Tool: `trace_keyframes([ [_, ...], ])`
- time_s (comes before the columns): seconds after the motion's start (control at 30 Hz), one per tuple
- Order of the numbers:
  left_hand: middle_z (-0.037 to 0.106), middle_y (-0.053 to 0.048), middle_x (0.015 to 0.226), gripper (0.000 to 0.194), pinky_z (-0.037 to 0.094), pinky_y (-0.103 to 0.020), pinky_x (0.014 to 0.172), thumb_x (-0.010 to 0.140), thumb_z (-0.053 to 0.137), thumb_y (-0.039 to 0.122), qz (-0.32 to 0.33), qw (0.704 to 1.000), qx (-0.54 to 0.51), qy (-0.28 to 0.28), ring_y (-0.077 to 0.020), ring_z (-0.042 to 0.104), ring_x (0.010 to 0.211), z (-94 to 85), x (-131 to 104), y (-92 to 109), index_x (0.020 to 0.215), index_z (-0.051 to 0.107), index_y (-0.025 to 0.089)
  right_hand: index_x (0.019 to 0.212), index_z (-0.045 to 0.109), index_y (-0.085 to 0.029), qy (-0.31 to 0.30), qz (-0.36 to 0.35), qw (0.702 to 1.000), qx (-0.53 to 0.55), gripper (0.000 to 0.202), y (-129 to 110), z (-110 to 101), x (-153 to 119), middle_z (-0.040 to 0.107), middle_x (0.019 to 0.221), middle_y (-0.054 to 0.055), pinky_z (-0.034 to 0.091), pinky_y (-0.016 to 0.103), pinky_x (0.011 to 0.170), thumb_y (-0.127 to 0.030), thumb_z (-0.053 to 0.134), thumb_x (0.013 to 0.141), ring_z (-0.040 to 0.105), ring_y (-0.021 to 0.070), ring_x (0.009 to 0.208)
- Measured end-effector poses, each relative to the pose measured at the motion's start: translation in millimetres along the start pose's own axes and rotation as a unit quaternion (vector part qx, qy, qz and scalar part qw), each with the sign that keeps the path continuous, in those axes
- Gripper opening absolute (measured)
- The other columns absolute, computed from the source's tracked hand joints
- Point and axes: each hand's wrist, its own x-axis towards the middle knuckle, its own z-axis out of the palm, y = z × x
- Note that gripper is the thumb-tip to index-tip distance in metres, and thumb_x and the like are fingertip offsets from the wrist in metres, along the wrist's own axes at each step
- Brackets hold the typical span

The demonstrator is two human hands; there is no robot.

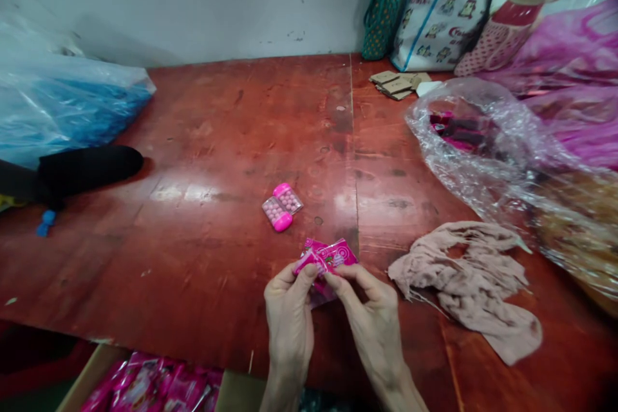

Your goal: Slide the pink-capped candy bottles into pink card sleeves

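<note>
Both hands meet over the front of the reddish wooden table. My left hand [291,309] pinches a small pink printed packet [309,259] between thumb and fingers. Closed on its right side is my right hand [371,309], thumb and forefinger also on the pink plastic. More pink printed plastic [342,251] shows just behind the fingertips; whether it is the same packet I cannot tell. A little beyond the hands lie two small clear boxes of pink beads or candies [282,206] with bright pink caps, side by side and pointing opposite ways.
A cardboard box [239,393] of pink packets stands below the front edge. A crumpled beige cloth [468,277] and clear plastic bag [463,141] lie right. Cardboard pieces [396,85] and a white carry bag [441,13] are behind. A blue-filled bag [72,103] and black-sleeved object [91,170] are left.
</note>
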Motion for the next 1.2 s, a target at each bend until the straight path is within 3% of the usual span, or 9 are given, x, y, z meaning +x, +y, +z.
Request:
trace_keyframes([
  [0.1, 0.07, -0.001, 0.07, 0.014, 0.051, -0.023, 0.06, 0.068, 0.071, 0.021, 0.024, 0.999, 0.023, 0.007, -0.0123, 0.063, 0.061, -3.5, -1, -3, 0.08, 0.067, 0.015, 0.074, 0.064, -0.019, 0.009, -0.04, 0.999, -0.028, 0.014, 4, 2, -2, 0.063, 0.069, 0.001, 0.046, 0.024, 0.06, -0.023, 0.055, 0.084, 0.057, 0.0145, 0.062],
  [0.2, 0.07, 0.001, 0.08, 0.038, 0.051, -0.021, 0.062, 0.066, 0.073, 0.016, 0.085, 0.994, 0.06, 0.021, -0.0118, 0.064, 0.068, -7.1, -1, -2, 0.101, 0.061, 0.022, 0.075, 0.062, -0.019, 0.009, -0.107, 0.992, -0.071, 0.015, 6, 4, -5, 0.061, 0.07, 0.001, 0.045, 0.024, 0.06, -0.017, 0.051, 0.086, 0.055, 0.0142, 0.064],
  [0.33, 0.067, 0.002, 0.072, 0.022, 0.049, -0.017, 0.061, 0.062, 0.075, 0.013, 0.155, 0.979, 0.125, 0.038, -0.0095, 0.061, 0.064, -12.5, -1, 2, 0.081, 0.064, 0.016, 0.076, 0.06, -0.018, 0.009, -0.178, 0.978, -0.106, 0.017, 5, 5, -5, 0.059, 0.069, 0.002, 0.044, 0.026, 0.06, -0.013, 0.05, 0.087, 0.053, 0.0142, 0.064],
  [0.53, 0.067, 0.002, 0.07, 0.02, 0.047, -0.018, 0.06, 0.063, 0.073, 0.011, 0.063, 0.993, 0.097, -0.019, -0.0091, 0.059, 0.062, -20.6, 0, 8, 0.078, 0.061, 0.016, 0.086, 0.062, -0.017, 0.006, -0.222, 0.969, -0.109, 0.013, 7, 4, -5, 0.061, 0.074, 0.003, 0.046, 0.027, 0.063, -0.01, 0.052, 0.086, 0.055, 0.0147, 0.069],
  [0.7, 0.065, 0.001, 0.072, 0.012, 0.045, -0.019, 0.064, 0.066, 0.07, 0.01, 0.048, 0.99, 0.102, -0.083, -0.0088, 0.058, 0.066, -28.9, 7, 14, 0.074, 0.064, 0.016, 0.091, 0.063, -0.019, 0.009, -0.17, 0.983, -0.07, 0.012, 9, 2, -7, 0.063, 0.081, 0.002, 0.048, 0.025, 0.07, -0.011, 0.056, 0.084, 0.058, 0.0139, 0.075],
  [0.83, 0.066, -0.005, 0.084, 0.007, 0.046, -0.027, 0.074, 0.07, 0.067, 0.01, 0.12, 0.968, 0.163, -0.149, -0.0162, 0.059, 0.081, -31.3, 11, 16, 0.065, 0.068, 0.015, 0.089, 0.063, -0.023, -0.002, -0.081, 0.997, -0.012, 0.01, 10, 1, -5, 0.063, 0.081, -0.002, 0.047, 0.022, 0.068, -0.016, 0.059, 0.082, 0.059, 0.0121, 0.074],
  [0.93, 0.068, -0.007, 0.091, 0.009, 0.046, -0.031, 0.076, 0.068, 0.067, 0.009, 0.196, 0.958, 0.164, -0.131, -0.0205, 0.06, 0.087, -28.7, 9, 12, 0.065, 0.07, 0.017, 0.082, 0.064, -0.022, -0.003, -0.003, 0.999, 0.038, 0.003, 9, 0, -4, 0.063, 0.075, -0.004, 0.046, 0.02, 0.061, -0.021, 0.064, 0.079, 0.057, 0.0112, 0.066],
  [1.03, 0.065, -0.001, 0.069, 0.009, 0.045, -0.025, 0.065, 0.066, 0.069, 0.01, 0.204, 0.967, 0.116, -0.094, -0.0144, 0.058, 0.069, -25.0, 8, 6, 0.062, 0.069, 0.018, 0.07, 0.063, -0.02, 0.006, 0.041, 0.998, 0.053, 0.01, 7, -1, -4, 0.059, 0.062, -0.005, 0.041, 0.018, 0.052, -0.027, 0.069, 0.074, 0.052, 0.0099, 0.056],
  [1.2, 0.057, 0.004, 0.058, 0.011, 0.04, -0.018, 0.055, 0.069, 0.068, 0.014, 0.188, 0.977, 0.098, -0.038, -0.0081, 0.049, 0.057, -25.8, 11, -3, 0.059, 0.065, 0.017, 0.069, 0.062, -0.018, -0.026, 0.021, 0.999, 0.019, 0.026, 2, -2, -4, 0.052, 0.06, -0.004, 0.038, 0.019, 0.052, -0.034, 0.05, 0.087, 0.048, 0.0099, 0.056],
])
